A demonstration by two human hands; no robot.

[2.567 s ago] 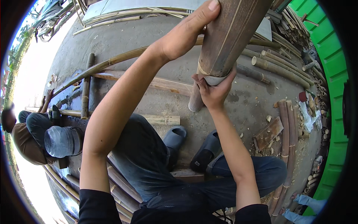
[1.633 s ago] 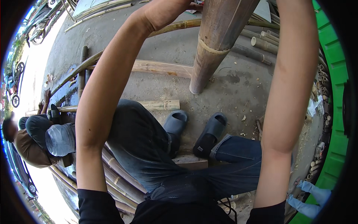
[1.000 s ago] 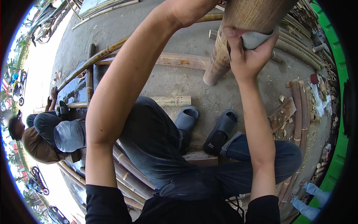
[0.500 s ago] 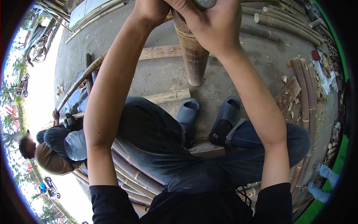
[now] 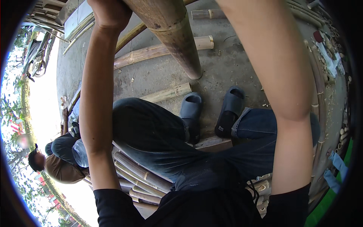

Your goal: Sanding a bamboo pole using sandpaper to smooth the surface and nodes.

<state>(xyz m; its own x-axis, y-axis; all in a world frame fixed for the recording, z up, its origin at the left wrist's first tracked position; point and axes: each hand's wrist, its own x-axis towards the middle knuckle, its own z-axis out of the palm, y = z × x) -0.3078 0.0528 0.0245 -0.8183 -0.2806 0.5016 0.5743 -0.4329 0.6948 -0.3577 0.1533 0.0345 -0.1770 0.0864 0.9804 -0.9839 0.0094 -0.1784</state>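
A thick brown bamboo pole (image 5: 174,36) slants up from the concrete floor between my arms, its lower end standing just beyond my feet. Its upper end runs out of the picture at the top. My left hand (image 5: 109,14) is closed against the left side of the pole near the top edge, with its fingertips cut off or hidden. My right forearm (image 5: 274,56) reaches up past the top edge, so my right hand is out of the picture. Beyond the pole's foot lies a split bamboo length (image 5: 162,51); a shorter bamboo piece (image 5: 168,93) rests nearer my sandals.
My grey sandals (image 5: 191,108) are close to the pole's foot. Several bamboo poles (image 5: 141,172) lie at my left side, more (image 5: 317,75) along the right. A crouching person (image 5: 62,164) is at the left. A pale plastic bag (image 5: 332,64) lies far right.
The pole's upper part has tilted to the left and come nearer. My left hand has moved left with it; my right hand has left the picture at the top.
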